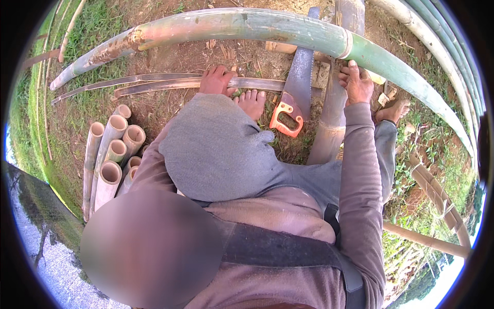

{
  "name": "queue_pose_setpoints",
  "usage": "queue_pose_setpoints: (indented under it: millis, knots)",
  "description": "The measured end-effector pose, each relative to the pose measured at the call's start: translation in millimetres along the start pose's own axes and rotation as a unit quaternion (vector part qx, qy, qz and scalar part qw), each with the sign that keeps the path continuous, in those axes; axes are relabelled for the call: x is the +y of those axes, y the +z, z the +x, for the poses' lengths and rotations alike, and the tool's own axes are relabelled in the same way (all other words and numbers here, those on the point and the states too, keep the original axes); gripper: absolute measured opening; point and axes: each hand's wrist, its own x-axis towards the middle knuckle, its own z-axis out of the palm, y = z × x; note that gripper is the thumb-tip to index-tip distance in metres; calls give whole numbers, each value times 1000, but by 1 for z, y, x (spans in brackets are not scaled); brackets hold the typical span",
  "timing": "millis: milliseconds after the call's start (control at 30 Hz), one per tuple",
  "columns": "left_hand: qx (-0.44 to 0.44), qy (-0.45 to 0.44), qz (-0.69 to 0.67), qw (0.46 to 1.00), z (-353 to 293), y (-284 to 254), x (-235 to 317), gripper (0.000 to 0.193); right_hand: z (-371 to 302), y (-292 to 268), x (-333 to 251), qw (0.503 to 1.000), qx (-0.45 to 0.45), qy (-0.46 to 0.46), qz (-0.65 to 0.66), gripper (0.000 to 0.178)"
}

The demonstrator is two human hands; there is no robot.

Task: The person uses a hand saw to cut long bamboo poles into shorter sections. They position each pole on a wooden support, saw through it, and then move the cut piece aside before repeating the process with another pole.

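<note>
A long green bamboo pole [226, 26] arches across the far side. My left hand [216, 81] lies over a dark split bamboo strip [159, 86] on the ground, beside my bare foot; its fingers curl down around the strip. My right hand [356, 85] is just below the pole's ringed joint, thumb pointing up to the pole and fingers curled in; what they hold, if anything, is hidden. Between my hands lies a handsaw [298, 77] with an orange handle, its blade passing under the pole. A thick brown bamboo piece [332, 116] lies beneath the pole, near my right hand.
Several cut bamboo tubes [109, 172] are bunched at the left, open ends showing. More long poles [447, 51] lie at the far right. A split bamboo piece [437, 193] and a thin pole [427, 239] are on the grass at right. Wood chips and sawdust dot the soil.
</note>
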Motion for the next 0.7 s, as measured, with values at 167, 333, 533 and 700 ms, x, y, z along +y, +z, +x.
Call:
queue_pose_setpoints:
  millis: [167,333,533,700]
  knots:
    - [-77,-71,48,993,8,-17,-29,48,-12,-2,-11,997,-20,-1,-71,50]
    - [-99,-62,76,990,-35,-54,-86,48,-42,0,28,964,-89,-96,-230,46]
    - [-175,-12,17,984,-55,-98,-59,48,-117,37,43,912,-161,-218,-308,38]
    - [-217,-112,-268,932,-49,-35,-72,53,-133,38,73,905,-180,-214,-321,36]
